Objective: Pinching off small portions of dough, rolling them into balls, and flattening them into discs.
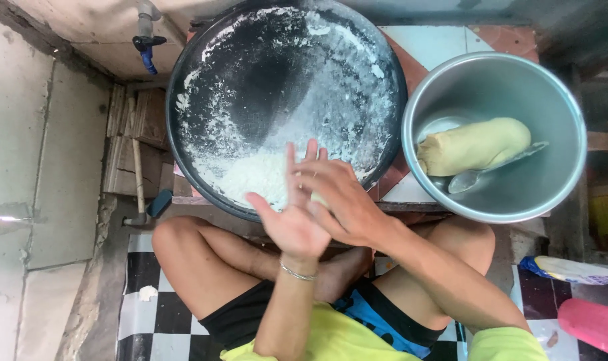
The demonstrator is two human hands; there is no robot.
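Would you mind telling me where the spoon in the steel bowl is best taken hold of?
Probably by its handle end, from the right: the spoon lies with its bowl end down on the floor of the steel bowl, while the handle slants up, free past the dough log.

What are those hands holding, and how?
A small piece of pale dough, pressed between the palms of the left hand and right hand; only its edge shows.
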